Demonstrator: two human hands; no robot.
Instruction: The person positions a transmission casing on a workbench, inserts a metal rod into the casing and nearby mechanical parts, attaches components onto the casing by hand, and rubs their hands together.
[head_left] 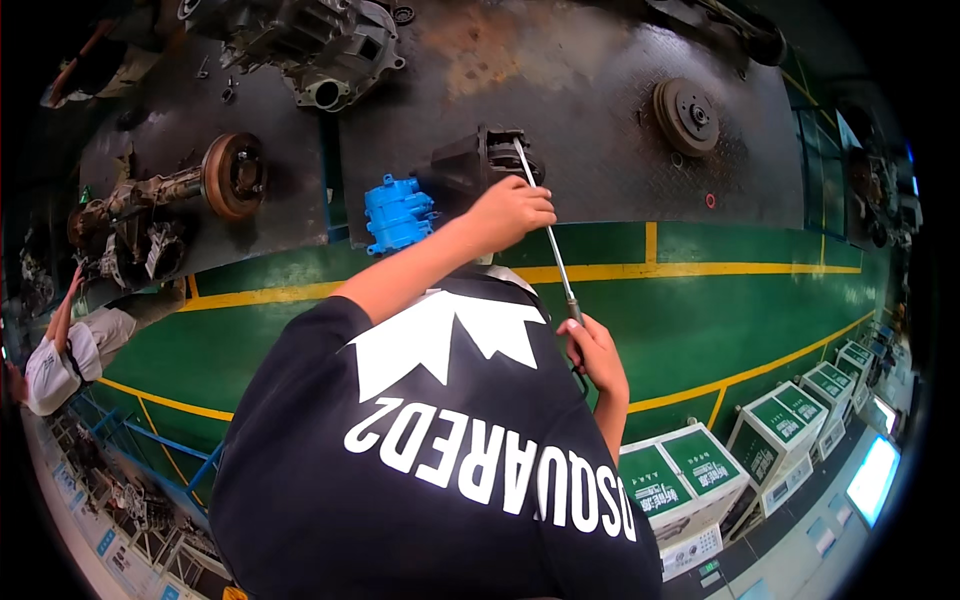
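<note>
My left hand [512, 212] is closed on the middle of the silver shaft of a long hand tool [555, 245], whose exact kind I cannot make out. Lower down, my right hand [597, 352] grips its dark handle. The tool slants up and away, and its far end reaches the opening of a dark metal gear housing [462, 163] at the bench's near edge. Whether that end engages anything inside is too small to tell. Just left of the housing, beside my left forearm, sits a bright blue cast part [397, 213].
The dark metal bench [600, 175] carries a large gearbox casing [325, 60], a rusty brake drum [688, 117] and a small red ring [711, 201]. An axle with a drum [232, 176] lies at left. Another person [75, 355] stands far left. Green-and-white boxes [680, 480] line the lower right.
</note>
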